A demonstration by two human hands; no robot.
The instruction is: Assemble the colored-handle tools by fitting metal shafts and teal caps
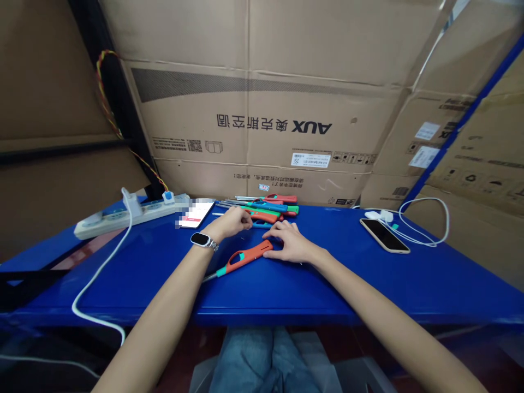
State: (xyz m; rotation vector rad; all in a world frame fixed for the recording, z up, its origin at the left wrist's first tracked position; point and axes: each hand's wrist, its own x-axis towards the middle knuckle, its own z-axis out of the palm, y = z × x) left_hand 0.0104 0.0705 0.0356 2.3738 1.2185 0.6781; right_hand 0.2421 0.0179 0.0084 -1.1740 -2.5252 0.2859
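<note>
An orange utility lighter [249,255] with a teal collar and a metal nozzle lies near the front of the blue table, its nozzle toward the lower left. My right hand [292,242] has thumb and fingers around the handle end of this lighter. Farther back and to the left, my left hand [234,222] is closed with curled fingers beside a pile of lighters; what it holds, if anything, is hidden. In that pile are a blue lighter [272,207], a red lighter [286,198] and several others, nozzles toward the left.
Left of the pile lies a partly blurred phone or card [200,213]. A white power strip [118,217] with plugs and a cable crosses the left side. On the right, a phone [385,236] rests near a white charger cable [444,218]. A cardboard wall [262,98] closes off the back.
</note>
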